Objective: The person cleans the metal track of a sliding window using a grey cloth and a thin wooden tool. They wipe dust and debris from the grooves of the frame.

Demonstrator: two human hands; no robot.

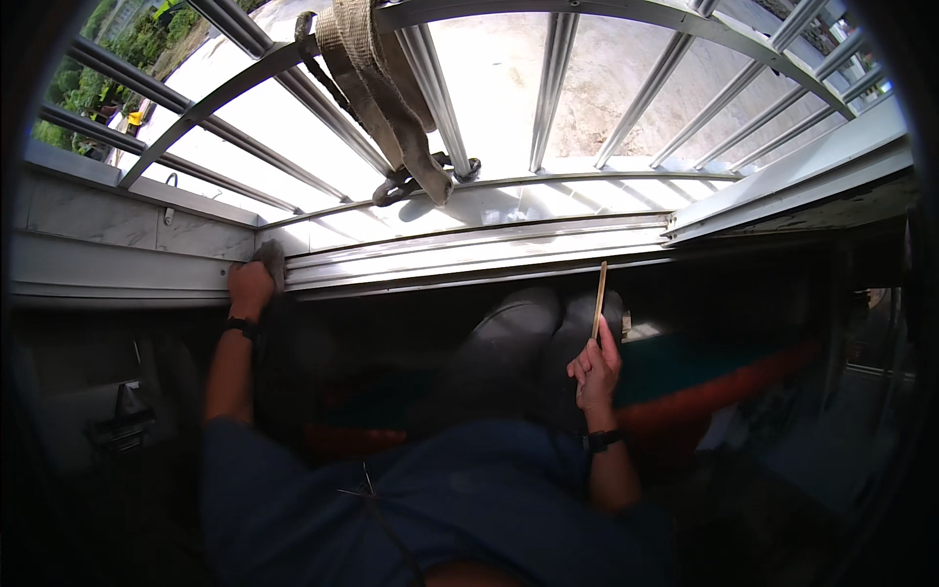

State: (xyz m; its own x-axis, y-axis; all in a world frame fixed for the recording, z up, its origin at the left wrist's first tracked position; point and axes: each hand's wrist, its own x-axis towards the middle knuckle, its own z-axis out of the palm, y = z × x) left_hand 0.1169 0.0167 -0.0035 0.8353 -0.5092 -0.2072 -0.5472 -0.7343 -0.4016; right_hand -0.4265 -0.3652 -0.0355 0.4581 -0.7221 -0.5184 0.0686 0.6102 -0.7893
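At the left end of the metal window track, my left hand holds a grey-brown cloth against the corner of the frame. The fingers press over the cloth, and part of it is hidden behind them. My right hand grips a thin, flat wooden stick that points up. The stick's tip overlaps the lower edge of the track in view; whether it touches cannot be told.
Metal security bars curve outward past the sill. Worn cloth strips hang over them, close to a dark chain-like piece. Below the track, my knees sit in shadow near a green and red cloth surface.
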